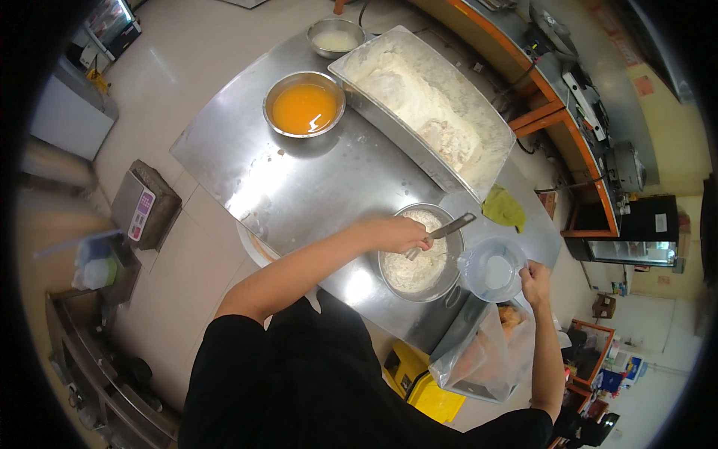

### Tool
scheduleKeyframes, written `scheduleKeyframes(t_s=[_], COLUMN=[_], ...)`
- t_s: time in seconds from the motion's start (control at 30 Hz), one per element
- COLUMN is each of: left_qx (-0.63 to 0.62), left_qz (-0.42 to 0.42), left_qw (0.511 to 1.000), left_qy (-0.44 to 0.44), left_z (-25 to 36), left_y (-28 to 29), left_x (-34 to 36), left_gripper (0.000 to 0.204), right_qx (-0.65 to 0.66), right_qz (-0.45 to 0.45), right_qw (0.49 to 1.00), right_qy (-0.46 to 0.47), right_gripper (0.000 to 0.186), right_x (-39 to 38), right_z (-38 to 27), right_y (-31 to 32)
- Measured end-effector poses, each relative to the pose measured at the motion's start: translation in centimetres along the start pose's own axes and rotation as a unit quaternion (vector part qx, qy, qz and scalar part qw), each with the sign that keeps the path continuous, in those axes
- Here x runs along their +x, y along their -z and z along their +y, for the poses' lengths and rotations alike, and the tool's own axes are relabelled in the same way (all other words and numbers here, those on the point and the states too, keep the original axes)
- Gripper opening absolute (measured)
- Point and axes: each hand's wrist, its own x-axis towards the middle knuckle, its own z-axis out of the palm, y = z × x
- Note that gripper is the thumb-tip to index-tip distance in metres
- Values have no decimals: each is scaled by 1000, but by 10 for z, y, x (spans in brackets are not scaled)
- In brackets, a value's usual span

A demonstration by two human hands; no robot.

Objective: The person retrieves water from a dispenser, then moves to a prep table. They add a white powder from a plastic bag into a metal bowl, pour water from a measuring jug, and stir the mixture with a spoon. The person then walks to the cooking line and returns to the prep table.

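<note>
A steel bowl (458, 262) of flour (411, 271) stands near the front edge of the steel table. Over it, my left hand (400, 234) is closed around a metal utensil with a flat handle (455, 225); its lower end points into the flour, too unclear to name. My right hand (535, 284) grips the side of a clear plastic jug (495, 271). The jug is tilted toward the bowl, its lip close to the bowl's right rim. Whitish contents or the jug's base show inside; I cannot tell which.
Behind the bowl lies a large metal bin of flour (407, 146). Farther left are a bowl of orange liquid (304, 108) and a small bowl of pale contents (334, 40). A green cloth (504, 209) sits right. A plastic-covered tray (479, 352) and yellow bin (432, 395) are nearer me.
</note>
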Motion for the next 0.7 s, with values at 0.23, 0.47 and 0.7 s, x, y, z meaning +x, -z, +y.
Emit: scheduleKeyframes(t_s=[0.23, 0.47, 0.7], left_qx=[52, 49, 18], left_qz=[27, 43, 21], left_qw=[997, 998, 999], left_qy=[-42, -22, 20], left_z=[-17, -24, -14], left_y=[-14, -19, -4], left_x=[17, 29, -8], left_gripper=[24, 25, 25], right_qx=[-13, -48, -60], right_qz=[7, 24, 26], right_qw=[1000, 997, 996], right_qy=[-5, 49, 52], right_gripper=[27, 25, 24], right_x=[-15, -9, -2], right_z=[-17, -19, -11], right_y=[-11, -11, -13])
